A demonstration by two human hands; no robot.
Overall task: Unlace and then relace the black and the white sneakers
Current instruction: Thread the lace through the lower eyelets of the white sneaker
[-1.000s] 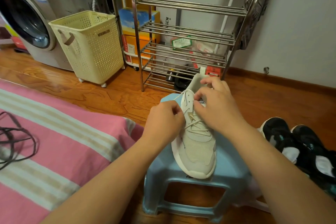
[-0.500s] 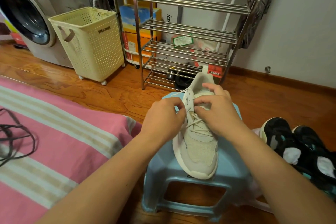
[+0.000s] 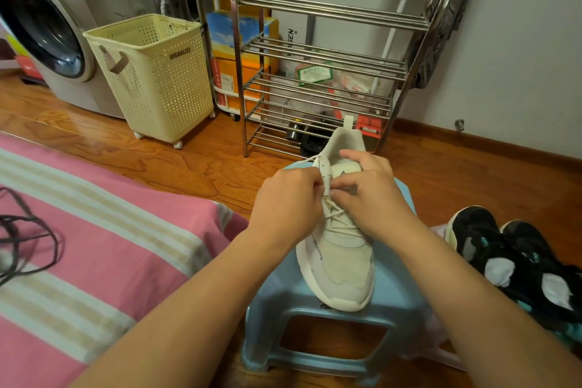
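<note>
Both hands, left hand (image 3: 285,208) and right hand (image 3: 368,195), pinch the white lace (image 3: 338,214) of the cream mesh sneaker (image 3: 341,249). It lies on a pale-blue plastic stool (image 3: 393,299) over wooden floor (image 3: 176,164), toe toward the person, heel toward the steel shoe rack (image 3: 318,72).

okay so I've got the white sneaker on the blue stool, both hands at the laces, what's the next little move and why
Probably draw the lace out to the left through the eyelet. The left hand pinches it beside the white sneaker, the right hand works at the upper eyelets, and only the lower rows look crossed.
</note>
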